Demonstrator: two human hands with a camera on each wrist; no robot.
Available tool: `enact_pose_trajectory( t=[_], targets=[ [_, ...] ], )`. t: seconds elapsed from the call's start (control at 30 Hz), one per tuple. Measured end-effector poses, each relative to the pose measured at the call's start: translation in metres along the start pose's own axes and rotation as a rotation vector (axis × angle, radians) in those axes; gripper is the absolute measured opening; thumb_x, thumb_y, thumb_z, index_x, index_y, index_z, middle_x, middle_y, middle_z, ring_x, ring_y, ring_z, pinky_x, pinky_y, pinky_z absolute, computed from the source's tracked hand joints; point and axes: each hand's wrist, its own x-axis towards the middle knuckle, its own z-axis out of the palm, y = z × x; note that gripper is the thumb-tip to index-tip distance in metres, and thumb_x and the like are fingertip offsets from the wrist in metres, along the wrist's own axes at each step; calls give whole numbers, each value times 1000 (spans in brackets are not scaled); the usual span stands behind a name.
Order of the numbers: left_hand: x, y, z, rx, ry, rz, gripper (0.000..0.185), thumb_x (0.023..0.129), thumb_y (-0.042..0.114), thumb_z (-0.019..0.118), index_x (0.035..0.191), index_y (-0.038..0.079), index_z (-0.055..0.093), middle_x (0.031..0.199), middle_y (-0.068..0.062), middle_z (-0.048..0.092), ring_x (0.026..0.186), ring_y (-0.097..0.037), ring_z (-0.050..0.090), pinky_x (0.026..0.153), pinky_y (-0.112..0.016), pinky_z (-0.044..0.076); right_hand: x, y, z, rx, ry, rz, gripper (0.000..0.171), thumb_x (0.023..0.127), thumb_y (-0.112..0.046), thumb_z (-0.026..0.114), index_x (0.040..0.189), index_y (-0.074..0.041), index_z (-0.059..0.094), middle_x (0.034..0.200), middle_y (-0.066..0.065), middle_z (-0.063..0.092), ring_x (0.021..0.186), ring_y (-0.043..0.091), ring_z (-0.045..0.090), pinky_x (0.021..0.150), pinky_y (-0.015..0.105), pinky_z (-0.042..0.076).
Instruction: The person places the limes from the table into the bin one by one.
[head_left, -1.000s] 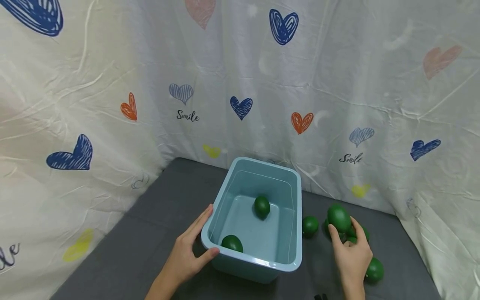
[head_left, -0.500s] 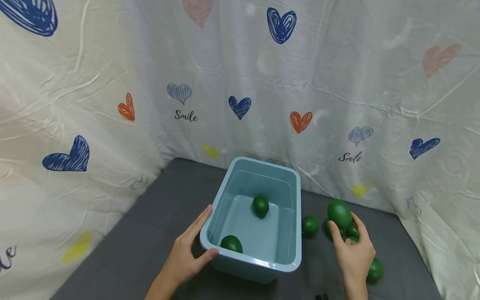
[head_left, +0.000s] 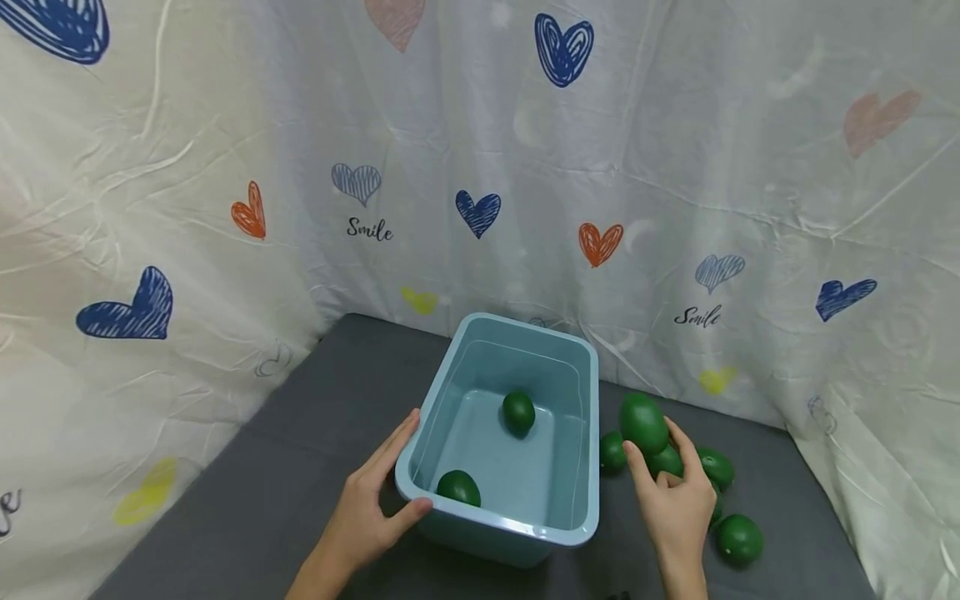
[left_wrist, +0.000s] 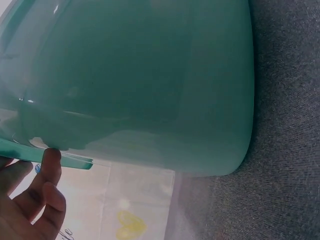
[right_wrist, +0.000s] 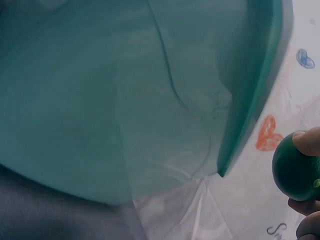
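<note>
My right hand point(head_left: 671, 508) holds a dark green, egg-shaped avocado point(head_left: 643, 423) between thumb and fingers, above the table and to the right of the pale blue bin point(head_left: 525, 527). Up close in the right wrist view, this avocado point(right_wrist: 295, 167) has smooth skin and a small pale stem spot. At the bin's near left corner, my left hand point(head_left: 367, 508) grips the rim, its thumb over the front edge and fingers along the left side. Inside the bin, one avocado point(head_left: 518, 413) lies near the middle and another avocado point(head_left: 459, 487) by the near wall, partly hidden by the rim.
Several avocados lie on the grey table point(head_left: 330, 417) right of the bin, including one point(head_left: 739, 539) nearest the front and one point(head_left: 612, 452) beside the bin wall. Some are partly behind my right hand. A heart-printed white curtain point(head_left: 420, 150) closes off the back and left.
The right hand has lifted the avocado slightly and carried it left towards the bin, away from the others. The left hand keeps its place on the rim. The head view shifts slightly.
</note>
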Motion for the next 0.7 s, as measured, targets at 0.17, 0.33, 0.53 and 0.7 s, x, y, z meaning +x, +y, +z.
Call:
enact_pose_trajectory(
  t=[0.17,0.33,0.53,0.7],
  targets=[
    [-1,-1,1,-24,1,-3,95,86,17,86,167,15,35,169,-12,39,154,-9,38,113,-12,36,-4,-6,9,27,-45,-25,60,90,-28,88,145,-17,66,45,-8,33,31,3,23,34,27,27],
    [-2,-1,3,-60,-2,6,95,86,16,85,167,13,35,171,-9,38,155,-10,38,112,-13,38,-7,-12,14,55,-67,-56,60,89,-25,89,144,-17,66,46,-7,35,31,0,22,33,24,26],
    [-1,1,3,-56,8,2,95,86,17,85,167,14,36,170,-9,38,156,-11,36,115,-13,34,-8,-19,22,71,-103,-94,61,88,-24,89,145,-16,66,74,7,67,32,-1,23,34,23,27],
    [0,1,0,-35,11,-1,94,86,18,85,166,15,37,170,-8,39,155,-11,37,117,-13,31,-8,-24,29,81,-150,-99,61,88,-25,89,144,-18,67,77,11,69,32,-1,24,35,24,28]
  ],
)
